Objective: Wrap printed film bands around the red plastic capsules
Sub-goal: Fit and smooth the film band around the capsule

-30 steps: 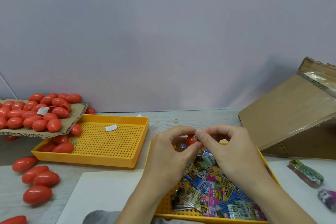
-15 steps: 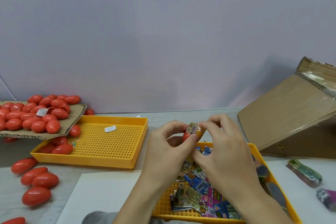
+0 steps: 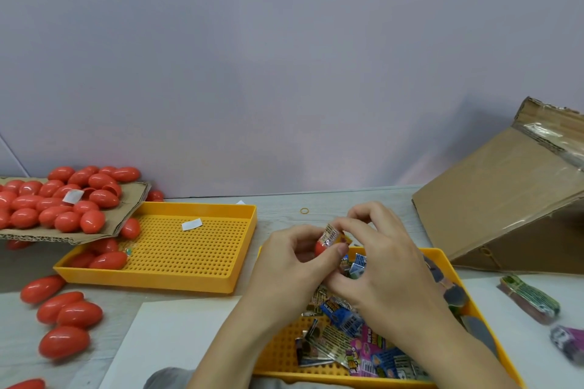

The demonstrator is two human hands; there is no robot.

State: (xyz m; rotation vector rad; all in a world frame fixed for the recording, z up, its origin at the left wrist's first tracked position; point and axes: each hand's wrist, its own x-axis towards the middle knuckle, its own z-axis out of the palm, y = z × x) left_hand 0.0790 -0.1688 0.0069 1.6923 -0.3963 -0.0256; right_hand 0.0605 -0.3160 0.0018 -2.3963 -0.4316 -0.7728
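Observation:
Both hands meet over the near yellow tray. My left hand grips a red capsule, mostly hidden by the fingers. A printed film band sits around the capsule's upper end, and my right hand pinches that band from the right. Several loose printed bands lie in the near tray under my hands. Bare red capsules are heaped on a cardboard sheet at the left, with more loose capsules on the table.
A second yellow perforated tray stands at the left centre, with a few capsules and a white slip. A tilted cardboard box fills the right. Bundled bands lie at the far right. A white sheet lies near me.
The hands rose a little from the tray with the capsule. The printed band, first hidden between the fingers, now shows around the capsule's upper end.

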